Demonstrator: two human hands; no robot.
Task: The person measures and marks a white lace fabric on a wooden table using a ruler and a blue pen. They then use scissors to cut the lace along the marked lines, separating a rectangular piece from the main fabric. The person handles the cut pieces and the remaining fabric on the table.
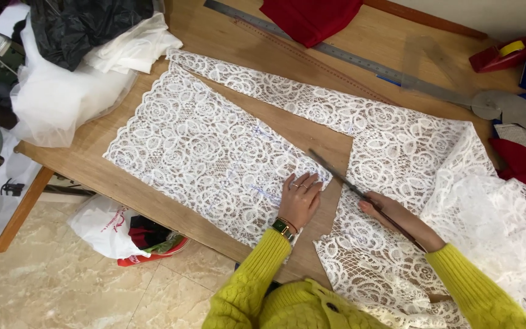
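The left hand (300, 200) lies flat and open on the white lace (208, 152), pressing it onto the tabletop (312, 131). The right hand (397, 219) grips long scissors (348, 181) at the lace's cut edge. It looks like cutting; careful, straight snips come next.

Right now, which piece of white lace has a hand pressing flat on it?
The wide lace panel on the left; the left hand lies flat on its lower corner.
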